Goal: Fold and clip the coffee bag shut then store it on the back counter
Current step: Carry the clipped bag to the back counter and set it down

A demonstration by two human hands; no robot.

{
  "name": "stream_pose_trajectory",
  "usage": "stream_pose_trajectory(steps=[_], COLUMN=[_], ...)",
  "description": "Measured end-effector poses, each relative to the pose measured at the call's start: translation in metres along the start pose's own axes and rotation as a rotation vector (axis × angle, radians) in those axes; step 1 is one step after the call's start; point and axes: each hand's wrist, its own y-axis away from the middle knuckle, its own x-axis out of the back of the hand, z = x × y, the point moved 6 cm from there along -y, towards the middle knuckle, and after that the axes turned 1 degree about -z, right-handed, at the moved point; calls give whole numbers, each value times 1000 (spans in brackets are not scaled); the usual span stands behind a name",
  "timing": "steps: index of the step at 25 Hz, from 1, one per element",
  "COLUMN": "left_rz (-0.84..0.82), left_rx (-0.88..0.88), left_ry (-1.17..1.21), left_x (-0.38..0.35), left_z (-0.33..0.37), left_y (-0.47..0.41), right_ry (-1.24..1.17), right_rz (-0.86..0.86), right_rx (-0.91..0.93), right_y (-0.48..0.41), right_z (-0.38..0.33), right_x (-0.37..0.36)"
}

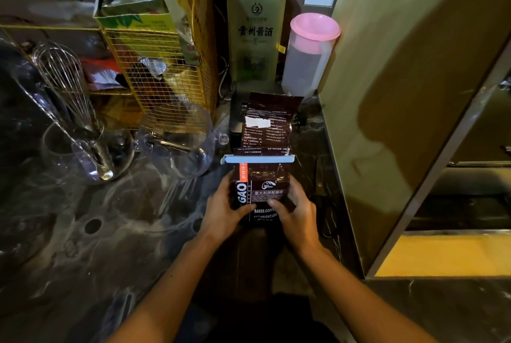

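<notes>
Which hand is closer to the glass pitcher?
Left. The left hand grips the coffee bag's side facing the glass pitcher; the right hand is on the far side.

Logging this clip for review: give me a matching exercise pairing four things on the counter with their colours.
Things:
1. bag clip
2. pitcher lid
3. coffee bag
4. wire basket

Colours:
A. pink
B. dark brown
C. yellow
D. light blue

Pairs: 1-D, 2-A, 3-B, 4-C
</notes>
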Motion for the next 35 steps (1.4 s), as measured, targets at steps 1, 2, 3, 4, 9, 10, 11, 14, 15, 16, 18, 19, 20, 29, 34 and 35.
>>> stream_pose_trajectory(steps=[1,2,3,4,9,10,11,14,15,16,18,19,20,29,34,35], left_rz=[-1,0,0,-2,-17,-23,-29,-31,-33,-34,-35,-30,-24,-11,6,8], left_rx=[6,9,12,11,9,7,5,-2,0,-2,-10,-13,-22,-72,-128,-152], left_ry=[-1,-5,-8,-6,-12,-19,-30,-44,-48,-47,-22,-11,-1,52,33,4], left_x=[0,1,1,1,3,3,3,3,2,1,-1,-1,-1,7,14,16], left_z=[0,-1,0,0,3,4,6,9,11,11,12,13,13,18,24,27], left_y=[-2,-4,-6,-9,-18,-20,-21,-21,-20,-19,-16,-15,-13,-3,17,22], right_ry=[0,-1,-2,-4,4,7,12,19,21,19,12,3,-2,33,121,130], right_rz=[-5,-10,-14,-17,-26,-27,-31,-44,-44,-43,-45,-49,-53,-36,3,8], right_rx=[3,7,11,13,0,-4,-6,-20,-26,-28,-36,-43,-50,-1,31,29], right_y=[-3,-6,-8,-11,-20,-21,-22,-23,-22,-21,-19,-19,-19,-11,2,6], right_z=[1,2,3,3,7,8,7,6,7,8,11,12,14,0,-6,-8], right_x=[0,0,-1,-1,0,0,-1,-3,-4,-4,-5,-5,-5,-3,-3,-2])
